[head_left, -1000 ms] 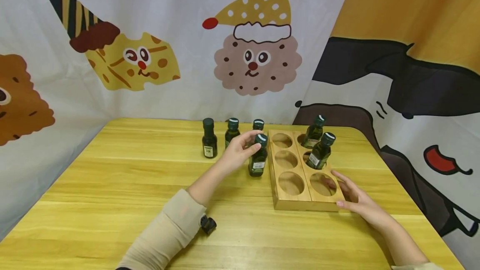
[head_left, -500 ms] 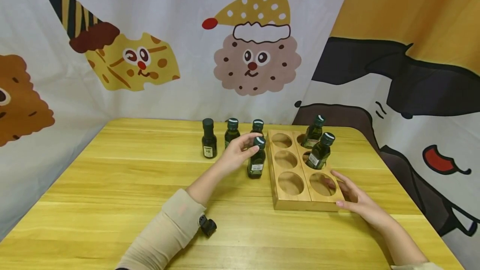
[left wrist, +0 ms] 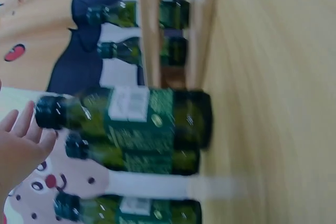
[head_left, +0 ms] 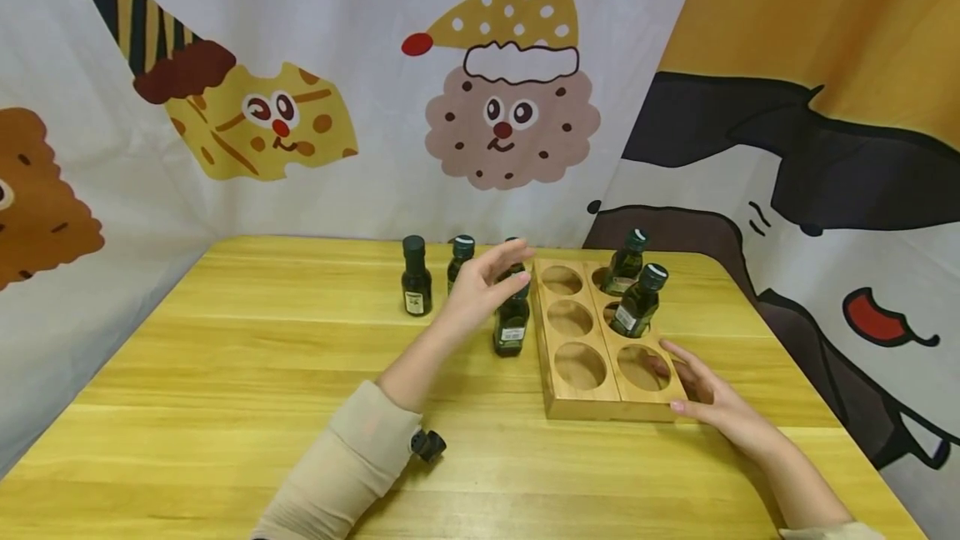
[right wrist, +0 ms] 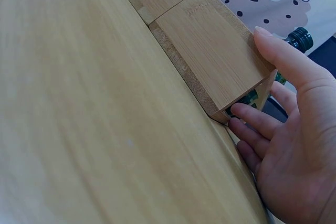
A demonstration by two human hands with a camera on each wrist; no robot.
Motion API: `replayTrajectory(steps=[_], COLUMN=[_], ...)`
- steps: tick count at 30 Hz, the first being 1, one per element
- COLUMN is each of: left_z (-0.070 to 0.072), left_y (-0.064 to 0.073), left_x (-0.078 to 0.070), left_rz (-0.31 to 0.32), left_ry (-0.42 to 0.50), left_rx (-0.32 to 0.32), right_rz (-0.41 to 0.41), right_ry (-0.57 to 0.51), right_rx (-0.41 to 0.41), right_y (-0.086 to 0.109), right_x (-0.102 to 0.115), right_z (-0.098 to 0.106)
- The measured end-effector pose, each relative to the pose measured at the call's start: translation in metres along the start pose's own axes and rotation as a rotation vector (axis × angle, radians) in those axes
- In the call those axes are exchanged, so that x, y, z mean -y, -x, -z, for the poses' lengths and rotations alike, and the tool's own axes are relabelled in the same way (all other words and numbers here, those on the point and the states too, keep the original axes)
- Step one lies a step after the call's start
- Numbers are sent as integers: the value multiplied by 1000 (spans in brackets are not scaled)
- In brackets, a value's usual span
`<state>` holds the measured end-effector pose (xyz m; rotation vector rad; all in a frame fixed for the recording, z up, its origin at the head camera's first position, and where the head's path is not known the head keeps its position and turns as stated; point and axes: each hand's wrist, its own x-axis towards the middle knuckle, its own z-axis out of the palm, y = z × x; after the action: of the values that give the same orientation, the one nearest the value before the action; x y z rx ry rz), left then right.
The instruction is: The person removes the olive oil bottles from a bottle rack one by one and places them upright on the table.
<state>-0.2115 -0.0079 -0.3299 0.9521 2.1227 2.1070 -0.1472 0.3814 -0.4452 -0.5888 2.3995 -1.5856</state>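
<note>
Over the nearest dark green glass bottle (head_left: 511, 332) hovers my left hand (head_left: 477, 283), its fingers spread loosely beside the green cap. In the left wrist view those fingers are apart from the bottle, which stands upright on the table. My right hand (head_left: 720, 407) holds the near right corner of a wooden bottle rack (head_left: 600, 411), thumb at the front edge and fingers reaching in at the side opening. Two bottles sit tilted in the rack's right column, a far bottle (head_left: 625, 263) and a middle bottle (head_left: 637, 307). The other round holes hold nothing.
Left of the rack stand a slimmer dark bottle (head_left: 416, 277), another green bottle (head_left: 461, 257), and one mostly hidden behind my left hand. A printed cloth (head_left: 300, 207) hangs along the table's far edge. A small black device (head_left: 428, 445) is at my left cuff.
My left hand has let go of the nearest bottle's cap and risen slightly, after that bottle shifted a little left. My right hand stays on the rack.
</note>
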Motion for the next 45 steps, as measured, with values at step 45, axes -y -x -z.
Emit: replayTrajectory(steps=[45], left_z=[-141], left_y=[-77], left_x=[64], left_rz=[158], left_ry=[-46], left_rx=[-85], right_rz=[-27], right_ry=[51], right_rx=[-13], right_y=[-1], right_x=[3], right_z=[0])
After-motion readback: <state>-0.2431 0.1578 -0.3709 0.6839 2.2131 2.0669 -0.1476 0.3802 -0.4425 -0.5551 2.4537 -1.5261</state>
